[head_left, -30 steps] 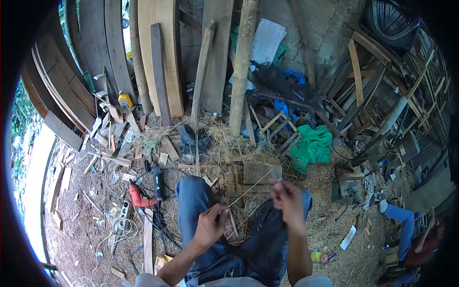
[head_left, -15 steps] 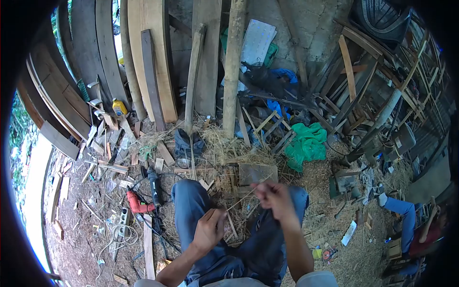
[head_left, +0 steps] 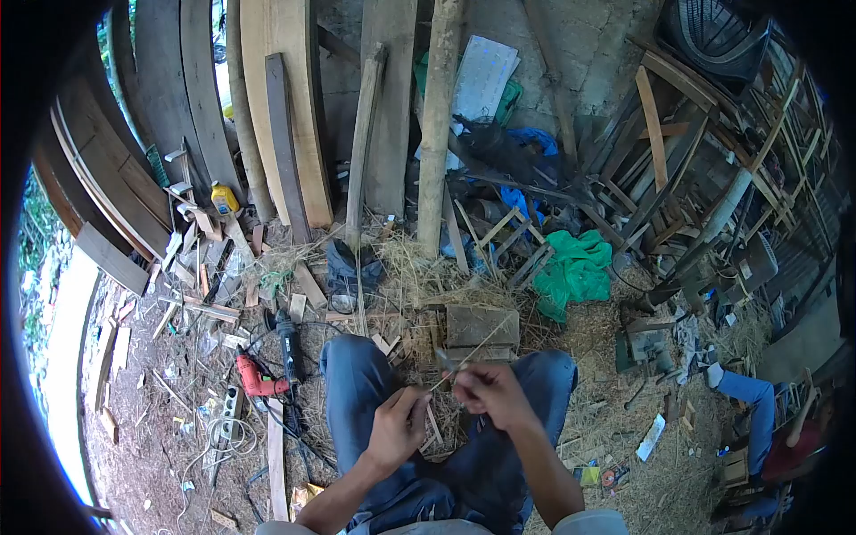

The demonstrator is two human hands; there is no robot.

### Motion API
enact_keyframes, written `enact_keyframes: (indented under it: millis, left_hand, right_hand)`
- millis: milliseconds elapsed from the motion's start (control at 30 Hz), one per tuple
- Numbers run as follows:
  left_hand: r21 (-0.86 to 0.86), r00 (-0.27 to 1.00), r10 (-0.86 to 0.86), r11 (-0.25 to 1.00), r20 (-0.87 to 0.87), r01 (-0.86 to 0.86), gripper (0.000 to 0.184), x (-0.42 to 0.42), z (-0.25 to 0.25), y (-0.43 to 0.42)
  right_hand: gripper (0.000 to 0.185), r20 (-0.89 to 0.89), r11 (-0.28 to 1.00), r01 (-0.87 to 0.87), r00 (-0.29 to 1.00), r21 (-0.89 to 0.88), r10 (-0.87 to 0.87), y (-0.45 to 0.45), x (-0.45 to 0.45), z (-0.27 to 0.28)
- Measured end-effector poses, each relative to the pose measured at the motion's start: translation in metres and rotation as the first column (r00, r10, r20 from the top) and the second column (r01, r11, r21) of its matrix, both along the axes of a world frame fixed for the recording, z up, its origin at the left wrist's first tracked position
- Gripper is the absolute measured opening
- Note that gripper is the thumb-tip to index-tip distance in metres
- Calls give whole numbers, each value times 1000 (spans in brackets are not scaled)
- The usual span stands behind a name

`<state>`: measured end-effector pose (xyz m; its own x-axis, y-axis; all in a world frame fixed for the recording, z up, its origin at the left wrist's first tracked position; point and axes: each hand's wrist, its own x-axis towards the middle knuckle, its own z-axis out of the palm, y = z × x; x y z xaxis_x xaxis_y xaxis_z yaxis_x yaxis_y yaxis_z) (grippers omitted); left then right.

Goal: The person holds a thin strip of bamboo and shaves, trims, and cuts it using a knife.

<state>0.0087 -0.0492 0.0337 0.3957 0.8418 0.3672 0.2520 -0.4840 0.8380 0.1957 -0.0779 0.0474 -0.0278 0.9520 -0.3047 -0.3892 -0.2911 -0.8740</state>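
Note:
Between my knees, my left hand (head_left: 399,424) pinches the lower end of a thin pale strip (head_left: 484,341) that slants up to the right. Close beside it, my right hand (head_left: 493,392) is closed around a small knife, whose short grey blade (head_left: 445,360) points up and left against the strip. Most of the knife's handle is hidden in the fingers. Beyond my hands a wooden block (head_left: 481,328) lies on the straw-covered ground.
A red drill (head_left: 259,376), a dark power tool (head_left: 288,346) and a power strip (head_left: 230,412) with cables lie at the left. Planks (head_left: 290,134) lean at the back. A green cloth (head_left: 571,272) lies right of centre. Another person's leg (head_left: 747,392) shows at the far right.
My right hand has moved left and down along the strip, nearer my left hand. The view has shifted slightly. My left hand still holds the strip.

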Motion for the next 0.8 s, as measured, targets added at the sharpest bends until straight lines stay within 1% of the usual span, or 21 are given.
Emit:
enact_keyframes:
  millis: [33,100,133,167,233,267,333,400,467,533,667,700,733,767,800]
  left_hand:
    - [16,1000,0,1000,3,0,7,2,3,0]
    - [29,1000,1,1000,2,-1,8,1,5,0]
    - [36,1000,-9,999,-14,10,9,-1,5,-1]
    - [46,999,-20,999,-26,21,9,-2,6,-1]
    - [50,1000,-25,998,-7,26,11,0,3,0]
    - [52,1000,-24,998,12,24,13,1,1,-1]
    - [49,999,-33,998,6,33,13,4,1,-2]
    - [44,999,-36,998,-1,36,13,5,2,-3]
    - [27,998,-55,998,-29,55,8,4,2,-5]
    - [25,997,-59,998,-41,60,7,0,2,-6]
    - [-6,993,-106,994,-50,106,5,-6,-4,-12]
    - [-5,993,-105,994,-51,105,5,-8,-3,-11]
    - [-47,993,-96,995,-65,93,5,-11,-1,-11]
    - [-89,993,-88,993,-80,81,5,-13,0,-11]
    - [-88,993,-88,993,-82,81,5,-14,0,-11]
  right_hand:
    - [19,-2,1000,-2,1000,2,2,0,0,0]
    - [15,43,998,61,997,-9,-60,1,-1,3]
    - [13,-7,996,86,996,5,-86,3,5,3]
    - [13,-9,996,87,996,7,-87,4,5,6]
    - [13,43,997,73,996,12,-73,4,4,12]
    - [13,43,997,75,996,12,-75,3,-1,11]
    - [14,83,999,-8,996,-47,12,1,-15,7]
    - [14,76,999,-2,997,-37,5,2,-7,8]
    - [15,69,1000,4,998,-30,-2,1,2,6]
    - [15,93,998,52,994,-29,-49,1,13,3]
    - [17,83,997,63,995,-42,-60,1,34,-4]
    - [17,128,994,86,989,-60,-78,2,36,-7]
    - [18,174,991,111,980,-77,-96,2,40,-9]
    - [18,174,991,112,980,-77,-97,1,48,-8]
    - [18,158,989,128,981,-73,-115,2,57,-7]
